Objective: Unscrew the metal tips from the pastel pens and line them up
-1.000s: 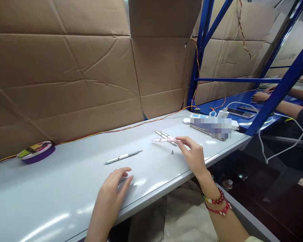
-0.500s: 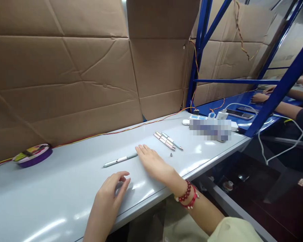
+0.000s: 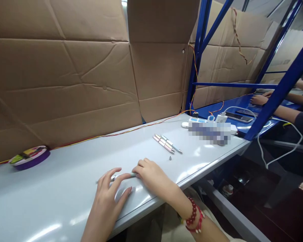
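Note:
A slim pen (image 3: 133,174) with a pale barrel lies near the front of the white table. My right hand (image 3: 151,176), wearing red bracelets at the wrist, has its fingers closed over the pen's right end; the fingertips are partly hidden. Over the left part of the same pen is my left hand (image 3: 108,195), fingers spread and thumb apart, covering some of the barrel. Three more pens (image 3: 164,144) lie side by side behind my right hand. A tiny grey cone-shaped piece (image 3: 170,158) stands just in front of them.
A purple ribbon spool (image 3: 31,159) sits at the far left. Thin coloured wires (image 3: 111,135) run along the cardboard wall (image 3: 78,74). A power strip (image 3: 198,120) and a blurred-out item are at the right, beside a blue metal frame (image 3: 198,60). Another person's hands (image 3: 260,99) rest beyond it.
My right hand has curled onto the pen and drawn it towards me. My left hand has spread its fingers and moved over the pen's left part.

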`<state>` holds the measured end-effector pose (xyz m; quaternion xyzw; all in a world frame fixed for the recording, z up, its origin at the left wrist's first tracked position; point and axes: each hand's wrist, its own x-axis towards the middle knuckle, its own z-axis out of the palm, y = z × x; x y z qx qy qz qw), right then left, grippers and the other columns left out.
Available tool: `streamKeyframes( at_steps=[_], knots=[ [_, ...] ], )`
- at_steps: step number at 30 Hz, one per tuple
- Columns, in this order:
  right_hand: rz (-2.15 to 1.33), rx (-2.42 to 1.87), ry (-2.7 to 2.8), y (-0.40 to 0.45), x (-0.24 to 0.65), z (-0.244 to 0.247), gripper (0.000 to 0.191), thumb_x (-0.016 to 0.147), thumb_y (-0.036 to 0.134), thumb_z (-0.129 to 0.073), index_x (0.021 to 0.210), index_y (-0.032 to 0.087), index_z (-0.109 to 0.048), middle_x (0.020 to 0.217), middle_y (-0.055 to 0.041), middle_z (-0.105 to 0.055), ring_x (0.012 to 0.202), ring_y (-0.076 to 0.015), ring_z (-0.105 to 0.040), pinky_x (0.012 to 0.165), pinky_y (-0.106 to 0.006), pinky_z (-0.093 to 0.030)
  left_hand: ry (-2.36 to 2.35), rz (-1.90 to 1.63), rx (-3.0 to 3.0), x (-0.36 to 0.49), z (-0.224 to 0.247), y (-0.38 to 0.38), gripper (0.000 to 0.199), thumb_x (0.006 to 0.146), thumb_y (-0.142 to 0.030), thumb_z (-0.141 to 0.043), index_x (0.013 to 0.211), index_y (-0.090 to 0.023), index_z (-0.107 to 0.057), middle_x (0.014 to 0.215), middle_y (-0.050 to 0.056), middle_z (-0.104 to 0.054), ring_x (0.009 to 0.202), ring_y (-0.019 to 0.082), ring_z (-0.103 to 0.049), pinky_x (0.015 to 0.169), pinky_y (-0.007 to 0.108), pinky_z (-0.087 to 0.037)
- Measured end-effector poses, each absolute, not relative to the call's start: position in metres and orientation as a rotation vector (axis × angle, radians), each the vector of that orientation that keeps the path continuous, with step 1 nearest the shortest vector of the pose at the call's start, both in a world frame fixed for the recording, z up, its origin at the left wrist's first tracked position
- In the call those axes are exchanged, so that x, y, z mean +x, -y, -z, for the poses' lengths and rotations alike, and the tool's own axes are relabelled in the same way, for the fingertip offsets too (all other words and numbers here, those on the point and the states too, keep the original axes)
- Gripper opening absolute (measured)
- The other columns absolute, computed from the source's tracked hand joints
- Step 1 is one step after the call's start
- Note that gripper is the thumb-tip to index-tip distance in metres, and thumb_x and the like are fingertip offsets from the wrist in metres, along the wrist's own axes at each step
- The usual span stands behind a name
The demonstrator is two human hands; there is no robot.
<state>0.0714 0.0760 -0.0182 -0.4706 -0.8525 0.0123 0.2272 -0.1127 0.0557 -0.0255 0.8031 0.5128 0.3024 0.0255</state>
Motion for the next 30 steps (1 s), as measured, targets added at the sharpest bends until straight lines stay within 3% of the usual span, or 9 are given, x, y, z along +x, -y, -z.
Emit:
streamKeyframes(
  at_steps=[6, 11, 14, 19, 24, 30],
  knots=[
    [-0.386, -1.060, 2.230, -0.062, 0.080, 0.020, 0.019, 0.086, 0.012, -0.054, 0.101, 0.019, -0.064, 0.088, -0.0037, -0.065, 0.088, -0.0163, -0.057, 0.078, -0.025, -0.045, -1.524, -0.727, 2.391, -0.111, 0.021, -0.056, 0.020, 0.086, -0.038, -0.046, 0.094, -0.029, -0.062, 0.094, 0.001, -0.066, 0.088, 0.021, -0.060, 0.080, 0.036, -0.048],
    [-0.589, -0.978, 1.947, -0.059, 0.082, 0.012, 0.021, 0.085, 0.022, -0.058, 0.106, 0.020, -0.061, 0.087, -0.0009, -0.066, 0.085, -0.0141, -0.060, 0.079, -0.024, -0.046, -1.490, -0.821, 2.300, -0.111, 0.016, -0.050, 0.020, 0.088, -0.039, -0.044, 0.091, -0.029, -0.060, 0.095, 0.000, -0.064, 0.089, 0.020, -0.059, 0.074, 0.031, -0.048],
    [-0.484, -1.069, 1.807, -0.060, 0.098, 0.009, 0.023, 0.089, 0.029, -0.052, 0.109, 0.020, -0.059, 0.094, -0.0028, -0.065, 0.088, -0.0152, -0.060, 0.081, -0.027, -0.046, -1.469, -0.964, 2.282, -0.111, 0.016, -0.048, 0.019, 0.088, -0.040, -0.045, 0.093, -0.028, -0.059, 0.098, 0.002, -0.062, 0.093, 0.020, -0.059, 0.074, 0.029, -0.048],
    [-0.043, -1.589, 1.641, -0.068, 0.141, 0.021, 0.018, 0.086, 0.022, -0.051, 0.100, 0.018, -0.061, 0.097, -0.0107, -0.058, 0.095, -0.0260, -0.054, 0.082, -0.042, -0.045, -1.478, -1.052, 2.273, -0.110, 0.016, -0.048, 0.020, 0.087, -0.039, -0.045, 0.090, -0.027, -0.060, 0.094, 0.001, -0.063, 0.086, 0.019, -0.061, 0.068, 0.028, -0.050],
    [-0.166, -1.617, 1.717, -0.069, 0.149, 0.026, 0.016, 0.084, 0.013, -0.048, 0.075, 0.018, -0.061, 0.079, -0.0062, -0.060, 0.078, -0.0213, -0.057, 0.072, -0.035, -0.046, -1.487, -0.987, 2.265, -0.110, 0.016, -0.048, 0.020, 0.088, -0.039, -0.043, 0.090, -0.026, -0.058, 0.095, 0.003, -0.062, 0.086, 0.020, -0.059, 0.071, 0.031, -0.049],
    [-0.614, -1.164, 1.627, -0.056, 0.106, 0.011, 0.015, 0.085, 0.027, -0.054, 0.077, 0.018, -0.063, 0.073, -0.0009, -0.064, 0.070, -0.0140, -0.058, 0.065, -0.025, -0.046, -1.495, -0.981, 2.274, -0.111, 0.017, -0.049, 0.018, 0.087, -0.038, -0.045, 0.088, -0.026, -0.059, 0.095, 0.002, -0.062, 0.089, 0.020, -0.059, 0.072, 0.030, -0.048]
  ],
)
